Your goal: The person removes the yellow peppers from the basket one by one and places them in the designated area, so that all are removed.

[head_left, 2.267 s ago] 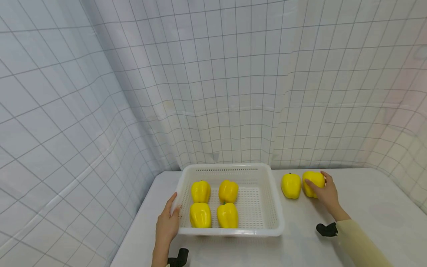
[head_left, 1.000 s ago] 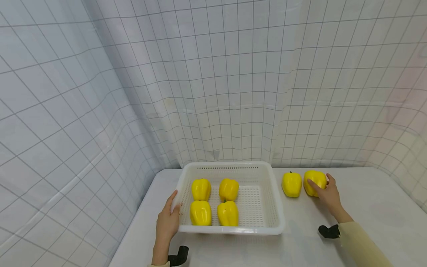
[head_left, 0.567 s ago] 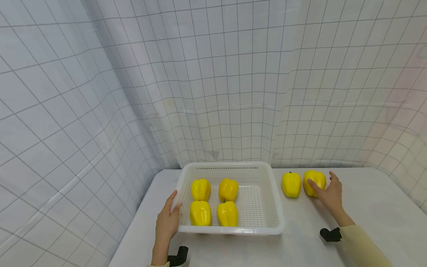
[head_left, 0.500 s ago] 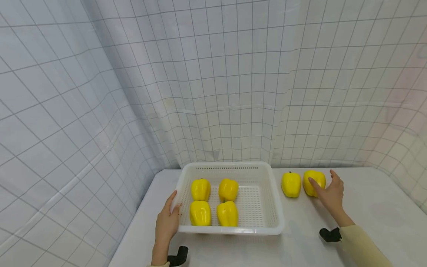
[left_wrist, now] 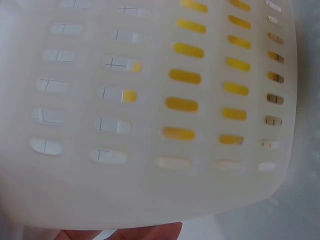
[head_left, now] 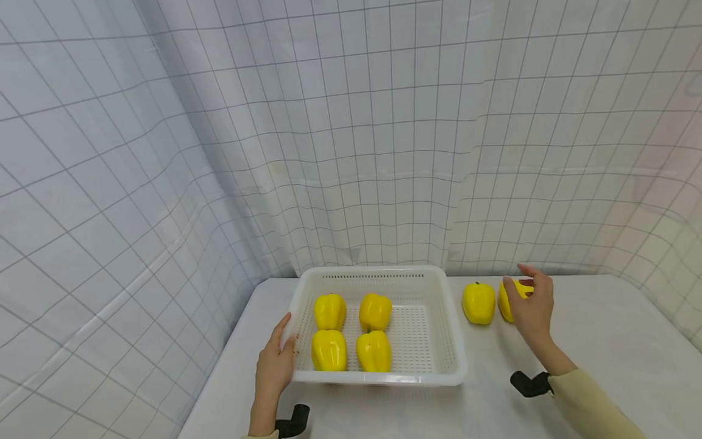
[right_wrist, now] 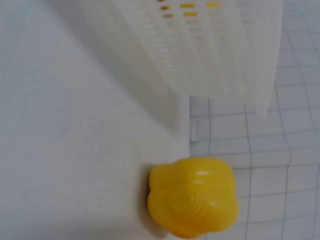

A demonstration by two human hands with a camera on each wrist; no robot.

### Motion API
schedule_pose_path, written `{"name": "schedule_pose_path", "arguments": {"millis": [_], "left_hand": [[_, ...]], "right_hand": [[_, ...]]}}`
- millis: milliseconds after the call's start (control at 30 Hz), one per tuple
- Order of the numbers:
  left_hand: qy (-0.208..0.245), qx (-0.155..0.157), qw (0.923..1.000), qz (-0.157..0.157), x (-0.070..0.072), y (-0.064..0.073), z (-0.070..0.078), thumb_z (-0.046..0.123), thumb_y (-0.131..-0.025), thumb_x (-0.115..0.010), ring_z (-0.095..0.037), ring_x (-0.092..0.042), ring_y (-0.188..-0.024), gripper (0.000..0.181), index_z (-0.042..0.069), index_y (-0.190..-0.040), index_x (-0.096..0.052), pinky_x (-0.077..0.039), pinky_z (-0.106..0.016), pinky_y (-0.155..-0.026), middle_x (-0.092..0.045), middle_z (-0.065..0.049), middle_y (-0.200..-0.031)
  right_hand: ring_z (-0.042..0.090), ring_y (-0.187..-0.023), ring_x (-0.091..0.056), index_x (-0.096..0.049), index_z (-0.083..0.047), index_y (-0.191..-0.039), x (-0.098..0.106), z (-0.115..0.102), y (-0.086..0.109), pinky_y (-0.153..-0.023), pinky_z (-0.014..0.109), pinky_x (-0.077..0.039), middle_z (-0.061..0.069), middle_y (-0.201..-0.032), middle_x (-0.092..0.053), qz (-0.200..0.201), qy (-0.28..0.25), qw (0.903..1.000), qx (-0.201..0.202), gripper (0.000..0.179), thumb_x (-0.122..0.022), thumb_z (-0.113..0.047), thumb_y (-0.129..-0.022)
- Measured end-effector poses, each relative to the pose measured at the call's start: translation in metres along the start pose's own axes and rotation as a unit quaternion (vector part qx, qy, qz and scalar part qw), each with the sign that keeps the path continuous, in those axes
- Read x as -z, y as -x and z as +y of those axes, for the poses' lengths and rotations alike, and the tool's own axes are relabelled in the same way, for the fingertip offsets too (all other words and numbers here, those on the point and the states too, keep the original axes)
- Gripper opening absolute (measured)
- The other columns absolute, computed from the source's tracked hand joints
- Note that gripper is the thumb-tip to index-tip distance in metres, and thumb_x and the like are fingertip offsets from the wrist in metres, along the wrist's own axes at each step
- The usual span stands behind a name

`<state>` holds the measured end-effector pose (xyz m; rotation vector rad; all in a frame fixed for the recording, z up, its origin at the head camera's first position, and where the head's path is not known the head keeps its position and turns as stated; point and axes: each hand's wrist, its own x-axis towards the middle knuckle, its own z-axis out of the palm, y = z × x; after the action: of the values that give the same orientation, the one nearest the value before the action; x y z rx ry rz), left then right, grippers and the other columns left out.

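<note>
"How is the left hand [head_left: 274, 366] gripping?"

"It is pinching the basket [head_left: 378, 379] by its left rim, fingers lying along the outer wall."

"And the right hand [head_left: 534, 308]?"

"Its thumb and fingers are standing apart, gripping nothing and hovering about the right pepper [head_left: 504, 308]. Whether they are touching it, I can't tell. The left pepper [head_left: 479, 303] is sitting between that one and the basket."

"Inside?"

"Four peppers [head_left: 329, 352] are lying in two rows."

"The room?"

"A white table [head_left: 609, 347] is bearing everything, and gridded white sheeting [head_left: 378, 152] is hanging behind and at both sides."
</note>
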<state>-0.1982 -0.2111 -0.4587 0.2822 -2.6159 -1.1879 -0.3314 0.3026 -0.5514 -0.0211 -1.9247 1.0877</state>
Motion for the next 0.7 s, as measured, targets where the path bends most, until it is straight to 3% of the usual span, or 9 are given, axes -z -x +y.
{"name": "schedule_pose_path", "arguments": {"millis": [67,133,267,367,433,567,633,667,700], "left_hand": [[0.001,0.001,1.0,-0.001,0.0,0.0,0.0,0.017,-0.099,-0.044,-0.042,-0.056,-0.103,0.048,0.016,-0.146,-0.038,-0.043,-0.058,-0.078,-0.05,-0.028,-0.131],[0.0,0.001,1.0,-0.001,0.0,0.0,0.0,0.017,-0.099,-0.044,-0.042,-0.056,-0.103,0.048,0.016,-0.146,-0.038,-0.043,-0.058,-0.077,-0.05,-0.028,-0.131],[0.0,-0.001,1.0,-0.003,0.0,0.0,0.0,0.017,-0.099,-0.044,-0.041,-0.056,-0.102,0.048,0.016,-0.146,-0.038,-0.043,-0.057,-0.077,-0.05,-0.028,-0.131],[-0.001,-0.004,1.0,-0.002,0.002,0.001,0.001,0.017,-0.099,-0.044,-0.041,-0.056,-0.102,0.047,0.015,-0.146,-0.038,-0.043,-0.057,-0.077,-0.05,-0.028,-0.131],[-0.001,-0.005,1.0,0.0,0.002,0.001,0.002,0.017,-0.099,-0.044,-0.042,-0.056,-0.103,0.047,0.015,-0.146,-0.038,-0.043,-0.057,-0.077,-0.049,-0.028,-0.132],[-0.001,-0.003,1.0,0.0,0.002,0.001,0.001,0.017,-0.099,-0.044,-0.043,-0.055,-0.105,0.047,0.015,-0.146,-0.038,-0.043,-0.058,-0.078,-0.048,-0.027,-0.133],[-0.001,-0.002,1.0,-0.001,0.002,0.001,0.001,0.017,-0.099,-0.044,-0.043,-0.055,-0.104,0.047,0.016,-0.146,-0.038,-0.043,-0.058,-0.078,-0.048,-0.027,-0.133],[-0.001,-0.001,1.0,-0.001,0.002,0.001,0.002,0.017,-0.099,-0.044,-0.043,-0.055,-0.104,0.047,0.016,-0.146,-0.038,-0.043,-0.058,-0.078,-0.048,-0.027,-0.133],[-0.001,0.0,1.0,-0.001,0.002,0.001,0.002,0.017,-0.099,-0.044,-0.043,-0.055,-0.104,0.047,0.016,-0.146,-0.038,-0.043,-0.058,-0.078,-0.048,-0.027,-0.133]], "right_hand": [[0.012,-0.091,-0.049,-0.059,-0.031,-0.124,-0.004,-0.01,-0.001,-0.074,0.025,-0.034,-0.005,-0.117,-0.053,-0.007,-0.016,0.9996,0.023,0.038,-0.067,-0.035,-0.087],[0.012,-0.091,-0.052,-0.063,-0.025,-0.12,-0.004,-0.035,-0.002,-0.074,0.024,-0.036,-0.002,-0.116,-0.054,-0.019,-0.057,0.9976,0.034,0.033,-0.066,-0.034,-0.088],[0.013,-0.088,-0.052,-0.067,-0.007,-0.109,0.01,-0.128,-0.001,-0.072,0.023,-0.039,0.01,-0.11,-0.055,-0.052,-0.116,0.9912,0.035,0.022,-0.064,-0.017,-0.089],[0.014,-0.086,-0.051,-0.065,0.004,-0.103,0.023,-0.198,0.0,-0.071,0.023,-0.039,0.018,-0.104,-0.055,-0.084,-0.121,0.9884,0.038,0.017,-0.06,0.001,-0.087],[0.012,-0.085,-0.051,-0.066,0.002,-0.102,0.019,-0.209,0.001,-0.07,0.021,-0.039,0.016,-0.101,-0.057,-0.102,-0.143,0.9832,0.052,0.016,-0.061,0.003,-0.086],[0.016,-0.085,-0.054,-0.067,-0.006,-0.104,-0.013,-0.167,0.003,-0.072,0.023,-0.041,0.01,-0.102,-0.062,-0.13,-0.213,0.965,0.081,0.017,-0.063,-0.004,-0.088],[0.016,-0.085,-0.055,-0.068,-0.01,-0.106,-0.024,-0.158,0.004,-0.072,0.024,-0.041,0.006,-0.1,-0.064,-0.144,-0.244,0.9541,0.097,0.018,-0.064,-0.008,-0.088],[0.016,-0.084,-0.056,-0.068,-0.01,-0.106,-0.027,-0.16,0.005,-0.071,0.025,-0.041,0.005,-0.099,-0.065,-0.151,-0.246,0.9521,0.101,0.017,-0.064,-0.009,-0.089],[0.015,-0.082,-0.055,-0.068,-0.01,-0.104,-0.023,-0.181,0.006,-0.069,0.024,-0.04,0.004,-0.095,-0.065,-0.156,-0.228,0.9555,0.102,0.016,-0.064,-0.01,-0.088]]}}
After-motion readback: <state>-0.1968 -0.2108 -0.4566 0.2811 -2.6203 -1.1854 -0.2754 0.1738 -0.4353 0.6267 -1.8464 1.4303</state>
